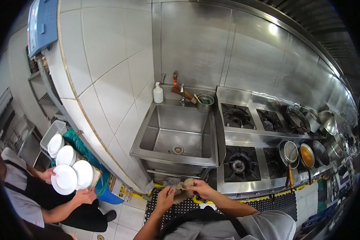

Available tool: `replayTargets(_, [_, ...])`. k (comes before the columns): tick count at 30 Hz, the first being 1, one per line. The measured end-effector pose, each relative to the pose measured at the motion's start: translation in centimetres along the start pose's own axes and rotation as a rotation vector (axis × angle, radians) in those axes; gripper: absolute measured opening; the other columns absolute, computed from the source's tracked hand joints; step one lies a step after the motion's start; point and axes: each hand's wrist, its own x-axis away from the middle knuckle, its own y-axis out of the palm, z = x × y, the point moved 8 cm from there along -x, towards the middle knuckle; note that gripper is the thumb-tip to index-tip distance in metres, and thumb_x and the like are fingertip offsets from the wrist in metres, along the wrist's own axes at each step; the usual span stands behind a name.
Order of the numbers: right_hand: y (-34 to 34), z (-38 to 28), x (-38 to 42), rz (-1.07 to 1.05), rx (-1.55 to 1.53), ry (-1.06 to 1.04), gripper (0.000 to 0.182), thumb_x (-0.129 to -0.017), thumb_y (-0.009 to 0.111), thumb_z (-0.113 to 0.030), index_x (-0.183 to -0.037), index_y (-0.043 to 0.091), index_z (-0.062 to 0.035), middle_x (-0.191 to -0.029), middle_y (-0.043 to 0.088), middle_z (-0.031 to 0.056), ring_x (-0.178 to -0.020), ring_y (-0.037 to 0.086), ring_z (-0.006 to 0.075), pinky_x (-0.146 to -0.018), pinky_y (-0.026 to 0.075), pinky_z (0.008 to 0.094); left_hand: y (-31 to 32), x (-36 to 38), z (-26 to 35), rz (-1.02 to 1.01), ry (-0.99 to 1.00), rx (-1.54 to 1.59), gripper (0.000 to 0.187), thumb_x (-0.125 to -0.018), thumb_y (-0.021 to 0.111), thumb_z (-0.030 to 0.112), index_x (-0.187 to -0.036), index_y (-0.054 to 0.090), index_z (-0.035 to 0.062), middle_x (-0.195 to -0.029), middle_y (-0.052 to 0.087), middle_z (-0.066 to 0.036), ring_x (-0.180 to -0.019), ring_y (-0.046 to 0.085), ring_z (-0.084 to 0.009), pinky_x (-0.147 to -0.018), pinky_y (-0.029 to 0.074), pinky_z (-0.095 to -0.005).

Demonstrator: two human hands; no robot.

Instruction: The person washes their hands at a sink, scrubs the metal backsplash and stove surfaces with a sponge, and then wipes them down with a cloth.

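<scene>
Below the front edge of a steel sink (174,158), my left hand (166,199) pinches one side of a crumpled beige cloth (182,195). The other side of the cloth is held by my right hand (200,189), with its fingers closed. Both hands are close together, in front of my body. The sink basin holds only small bits near its drain (178,150). A faucet (182,93), a white pump bottle (158,93) and a metal pot (205,103) stand along the sink's back ledge.
To the right, a gas stove (244,188) carries a strainer (291,152) and several pans, one with orange contents (307,155). At the left, a co-worker holds a white plate (64,179) beside stacked plates (84,174). A tiled wall (108,92) separates that side. Black mats (282,204) cover part of the floor.
</scene>
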Motion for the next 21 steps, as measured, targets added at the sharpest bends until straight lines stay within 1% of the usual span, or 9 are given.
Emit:
replayTargets(4, [2.4, -1.0, 0.4, -0.349, 0.223, -0.093, 0.023, -0.087, 0.070, -0.017, -0.105, 0.064, -0.0056, -0.091, 0.064, -0.0043, -0.078, 0.057, 0.0064, -0.068, 0.046, 0.0242, -1.7, -1.0, -1.4, 0.095, -0.061, 0.123, 0.026, -0.095, 0.056, 0.016, -0.073, 0.049, 0.0024, -0.065, 0.044, 0.004, -0.065, 0.038, -0.0059, -0.056, 0.035, -0.0251])
replayTargets(6, [1.7, -0.2, 1.4, -0.555, 0.812, 0.040, 0.018, -0.087, 0.070, -0.019, -0.098, 0.066, -0.0051, -0.083, 0.063, -0.0032, -0.077, 0.054, 0.0066, -0.068, 0.045, 0.0254, -3.4, -1.6, -1.1, 0.124, -0.059, 0.111, 0.031, -0.096, 0.055, 0.017, -0.070, 0.046, 0.0039, -0.065, 0.041, 0.006, -0.065, 0.037, -0.0050, -0.055, 0.032, -0.0242])
replayTargets(10, [-0.3, -2.5, 2.6, -0.618, 1.016, -0.118, 0.014, -0.087, 0.068, -0.017, -0.092, 0.066, -0.0039, -0.078, 0.061, -0.0020, -0.072, 0.052, 0.0078, -0.066, 0.044, 0.0269, -7.9, -1.1, 1.9, 0.192, -0.148, 0.108, 0.028, -0.097, 0.054, 0.016, -0.072, 0.052, 0.0031, -0.066, 0.046, 0.006, -0.066, 0.039, -0.0043, -0.057, 0.033, -0.0233])
replayTargets(14, [-0.6, -6.4, 3.3, -0.729, 0.538, -0.134, 0.014, -0.086, 0.066, -0.014, -0.093, 0.065, -0.0018, -0.087, 0.067, 0.0051, -0.085, 0.061, 0.0118, -0.077, 0.050, 0.0290, -10.1, -0.5, 0.8, 0.040, -0.344, 0.180, 0.022, -0.096, 0.055, 0.014, -0.079, 0.063, 0.0031, -0.070, 0.057, 0.005, -0.066, 0.047, -0.0051, -0.061, 0.038, -0.0220])
replayTargets(15, [-1.0, -7.5, 2.9, -0.658, 0.140, -0.139, 0.017, -0.086, 0.065, -0.014, -0.098, 0.064, -0.0014, -0.092, 0.067, 0.0062, -0.090, 0.063, 0.0147, -0.081, 0.050, 0.0310, -10.8, -0.5, -1.4, -0.004, -0.295, 0.388, 0.028, -0.098, 0.052, 0.027, -0.101, 0.065, 0.0027, -0.094, 0.067, -0.004, -0.085, 0.060, -0.0138, -0.077, 0.047, -0.0284])
replayTargets(16, [-1.4, -8.6, 2.4, -0.571, -0.255, -0.143, 0.020, -0.087, 0.065, -0.014, -0.102, 0.062, -0.0011, -0.097, 0.067, 0.0073, -0.095, 0.064, 0.0176, -0.086, 0.050, 0.0331, -10.6, -0.7, -0.5, -0.019, -0.299, 0.379, 0.028, -0.098, 0.052, 0.027, -0.101, 0.065, 0.0027, -0.094, 0.067, -0.004, -0.085, 0.060, -0.0138, -0.077, 0.047, -0.0284])
replayTargets(18, [-1.8, -9.2, 1.5, -0.462, -0.449, -0.206, 0.041, -0.090, 0.063, -0.024, -0.123, 0.054, -0.0023, -0.116, 0.063, 0.0097, -0.107, 0.060, 0.0222, -0.095, 0.046, 0.0394, -9.9, -0.8, 2.6, 0.048, -0.223, 1.123, 0.052, -0.098, 0.044, 0.045, -0.128, 0.052, 0.0029, -0.126, 0.059, -0.013, -0.115, 0.056, -0.0253, -0.098, 0.043, -0.0409])
replayTargets(20, [-0.4, -7.0, 1.7, -0.628, -0.725, 0.090, 0.071, -0.093, 0.048, -0.053, -0.145, 0.034, -0.0058, -0.147, 0.040, 0.0126, -0.134, 0.040, 0.0265, -0.109, 0.033, 0.0453, -7.9, 0.2, 1.0, -0.164, -0.255, 1.187, 0.071, -0.096, 0.035, 0.058, -0.143, 0.034, 0.0047, -0.144, 0.043, -0.015, -0.133, 0.040, -0.0316, -0.110, 0.031, -0.0485])
replayTargets(21, [-0.7, -4.3, 1.2, -0.407, -0.613, 0.163, 0.072, -0.094, 0.042, -0.059, -0.144, 0.036, -0.0062, -0.147, 0.041, 0.0108, -0.133, 0.041, 0.0269, -0.109, 0.034, 0.0448, -6.1, 1.5, -0.5, -0.162, -0.358, 1.223, 0.072, -0.095, 0.036, 0.059, -0.143, 0.034, 0.0043, -0.143, 0.044, -0.015, -0.132, 0.041, -0.0318, -0.110, 0.031, -0.0487])
